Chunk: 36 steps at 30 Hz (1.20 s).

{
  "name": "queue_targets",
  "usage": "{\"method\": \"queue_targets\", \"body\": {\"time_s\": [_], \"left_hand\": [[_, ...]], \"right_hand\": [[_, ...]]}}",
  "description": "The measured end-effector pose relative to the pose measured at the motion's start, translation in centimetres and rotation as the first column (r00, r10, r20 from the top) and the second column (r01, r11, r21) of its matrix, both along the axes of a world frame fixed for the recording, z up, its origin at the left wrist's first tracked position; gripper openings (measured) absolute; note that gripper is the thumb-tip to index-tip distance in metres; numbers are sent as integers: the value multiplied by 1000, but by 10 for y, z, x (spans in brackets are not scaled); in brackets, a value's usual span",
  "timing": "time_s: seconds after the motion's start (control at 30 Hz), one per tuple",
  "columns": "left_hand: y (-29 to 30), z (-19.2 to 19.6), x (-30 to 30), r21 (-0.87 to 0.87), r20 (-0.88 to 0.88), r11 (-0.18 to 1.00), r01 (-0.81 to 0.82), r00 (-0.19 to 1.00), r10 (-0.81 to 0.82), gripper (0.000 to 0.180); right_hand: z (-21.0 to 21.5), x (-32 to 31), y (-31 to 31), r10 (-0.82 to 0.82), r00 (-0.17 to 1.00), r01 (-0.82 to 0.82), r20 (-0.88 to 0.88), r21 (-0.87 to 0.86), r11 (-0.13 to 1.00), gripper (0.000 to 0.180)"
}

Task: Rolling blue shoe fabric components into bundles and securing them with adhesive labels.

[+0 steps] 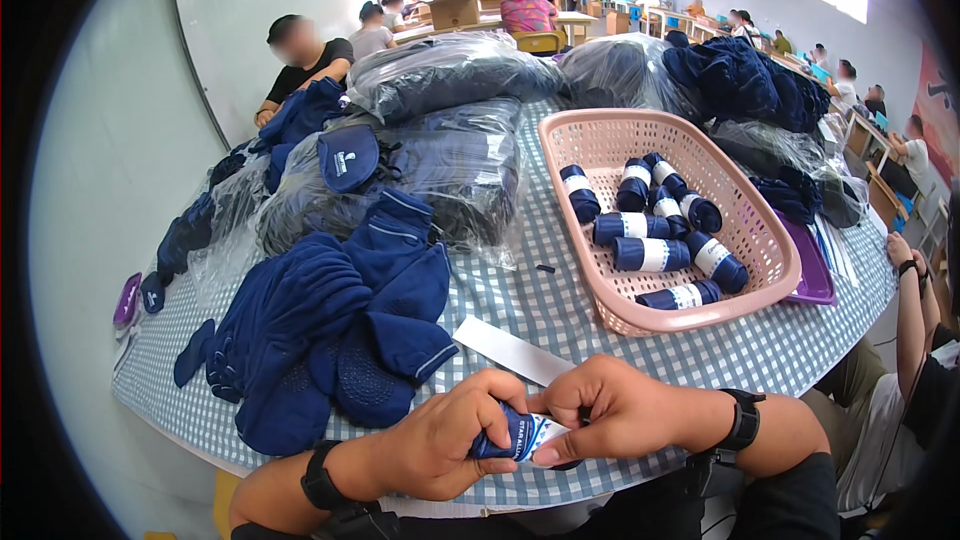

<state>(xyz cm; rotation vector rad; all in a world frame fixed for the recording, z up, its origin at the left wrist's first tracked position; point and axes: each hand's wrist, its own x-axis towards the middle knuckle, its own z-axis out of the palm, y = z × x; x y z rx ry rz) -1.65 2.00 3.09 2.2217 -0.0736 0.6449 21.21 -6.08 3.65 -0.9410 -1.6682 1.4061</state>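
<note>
My left hand (445, 437) and my right hand (625, 415) meet close to the table's near edge. Between them is a small navy sock roll (507, 437) with a white-and-blue printed band. The left fingers wrap round its navy end. At the banded end, my right thumb and fingers pinch the paper. Just beyond my hands lies a loose white paper strip (510, 348). To the left is a heap of navy socks (310, 305), some with dotted soles. Several banded navy rolls (652, 254) lie in a pink plastic basket (768, 235) at the right.
Clear plastic bags of dark goods (440, 160) are stacked across the far side of the checked tablecloth (500, 300). A navy pouch (348, 158) rests on them. A purple tray (808, 265) sits beside the basket. Another person (305, 60) works at the far left; a person's arms (912, 280) show at right.
</note>
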Motion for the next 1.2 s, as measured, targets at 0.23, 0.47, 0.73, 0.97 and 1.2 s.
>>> {"method": "queue_targets", "body": {"time_s": [0.23,0.47,0.73,0.97,1.2], "left_hand": [[-11,11,5,99,-85,963,-251,962,260,46],[-9,-7,1,11,-125,986,-164,979,164,57],[-6,1,2,107,-120,994,-23,992,35,49],[-5,1,2,134,-23,989,59,998,-57,52],[-5,3,2,255,3,963,90,996,-93,40]], "right_hand": [[3,-6,-1,-207,949,72,236,479,875,35],[1,-1,0,-172,955,28,244,501,865,32],[15,0,-3,-53,946,7,319,141,990,35],[6,3,1,76,988,-67,136,-69,995,36],[-1,0,6,265,963,-246,44,-254,936,37]]}}
